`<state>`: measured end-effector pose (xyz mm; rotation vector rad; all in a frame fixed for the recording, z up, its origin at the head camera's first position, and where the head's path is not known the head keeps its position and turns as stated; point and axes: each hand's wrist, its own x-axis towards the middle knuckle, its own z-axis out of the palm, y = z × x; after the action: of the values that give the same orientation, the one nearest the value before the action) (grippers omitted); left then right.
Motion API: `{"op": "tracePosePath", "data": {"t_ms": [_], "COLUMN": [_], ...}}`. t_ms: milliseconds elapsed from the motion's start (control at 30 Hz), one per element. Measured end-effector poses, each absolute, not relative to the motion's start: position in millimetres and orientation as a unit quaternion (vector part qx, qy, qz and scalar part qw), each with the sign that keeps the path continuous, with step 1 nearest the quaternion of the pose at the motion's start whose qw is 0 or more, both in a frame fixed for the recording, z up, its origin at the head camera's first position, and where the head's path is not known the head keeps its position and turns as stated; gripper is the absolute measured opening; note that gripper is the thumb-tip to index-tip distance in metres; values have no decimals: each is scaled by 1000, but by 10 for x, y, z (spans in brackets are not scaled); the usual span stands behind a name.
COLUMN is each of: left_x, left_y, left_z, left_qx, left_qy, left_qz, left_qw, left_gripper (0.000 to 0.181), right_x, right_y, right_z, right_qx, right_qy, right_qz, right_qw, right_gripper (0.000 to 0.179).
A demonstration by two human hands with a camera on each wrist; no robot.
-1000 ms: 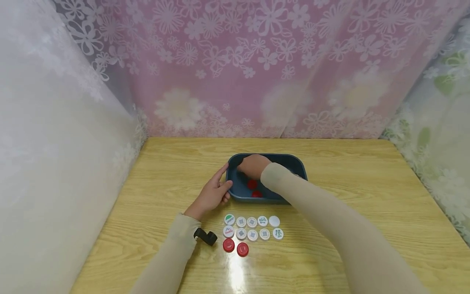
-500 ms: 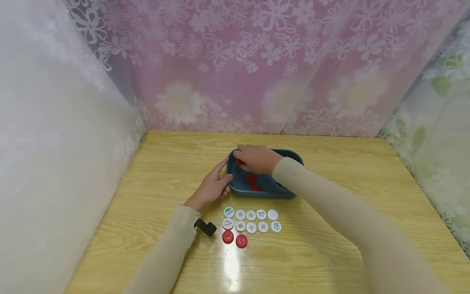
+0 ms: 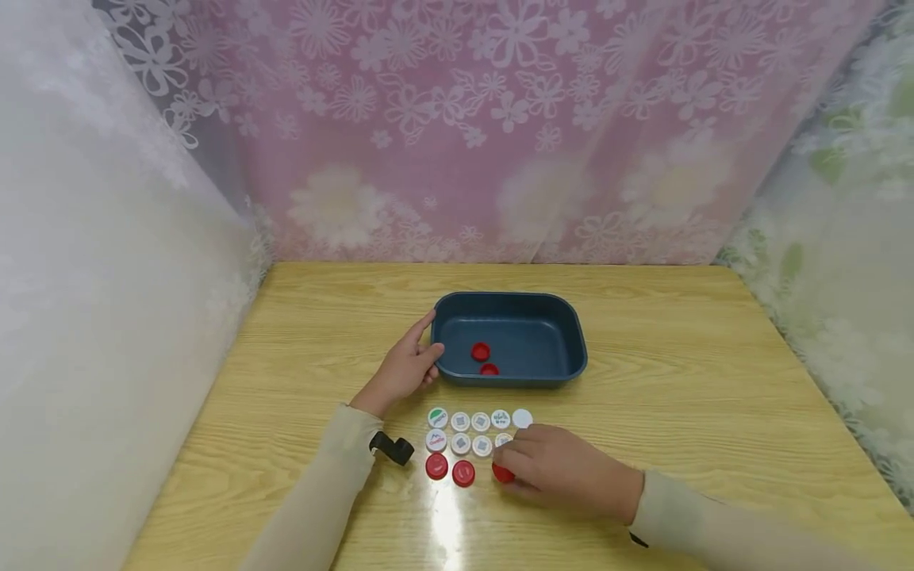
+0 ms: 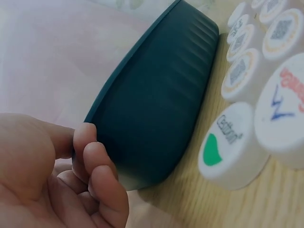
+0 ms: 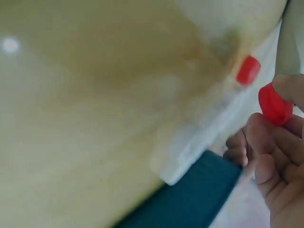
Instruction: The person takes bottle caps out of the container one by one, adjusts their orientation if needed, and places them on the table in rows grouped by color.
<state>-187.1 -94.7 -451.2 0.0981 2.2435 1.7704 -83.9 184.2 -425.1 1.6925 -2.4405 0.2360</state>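
Observation:
My right hand (image 3: 567, 473) pinches a red bottle cap (image 5: 274, 104) between thumb and fingers. In the head view it is low over the table, at the right end of the near row, and partly covers the white caps behind it. Two red caps (image 3: 450, 469) lie to the left of it. Two rows of white bottle caps (image 3: 470, 433), some printed, lie just beyond. My left hand (image 3: 402, 371) holds the near left corner of a dark blue plastic tray (image 3: 509, 381), thumb at the rim and index finger along the side. Two more red caps (image 3: 482, 358) lie inside the tray.
The wooden table (image 3: 678, 357) extends on both sides of the tray. A pink floral curtain (image 3: 428, 143) hangs behind it, with pale curtains (image 3: 107, 277) at the sides. A black strap mount (image 3: 391, 448) sits on the left wrist, close to the caps.
My right hand has come out of the tray with a red cap and moved toward the front, to the near row. My left hand has stayed at the tray.

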Motion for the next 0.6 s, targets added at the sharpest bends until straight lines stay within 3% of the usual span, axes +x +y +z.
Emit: {"op": "tracePosePath", "data": {"t_ms": [300, 600], "left_x": [-1873, -1871], "left_y": [-936, -924], "left_z": [-4504, -4498], "left_qx": [44, 46], "left_qy": [775, 781], "left_qz": [614, 606], "left_qw": [144, 140], "left_gripper": [66, 66], "right_x": [-649, -626], "right_y": [1745, 1711], "right_z": [-4446, -4509], "right_qx": [533, 496], "right_qy": [-841, -863], "right_qz": [93, 92], "right_qw": [18, 33], "right_gripper": [19, 17]}}
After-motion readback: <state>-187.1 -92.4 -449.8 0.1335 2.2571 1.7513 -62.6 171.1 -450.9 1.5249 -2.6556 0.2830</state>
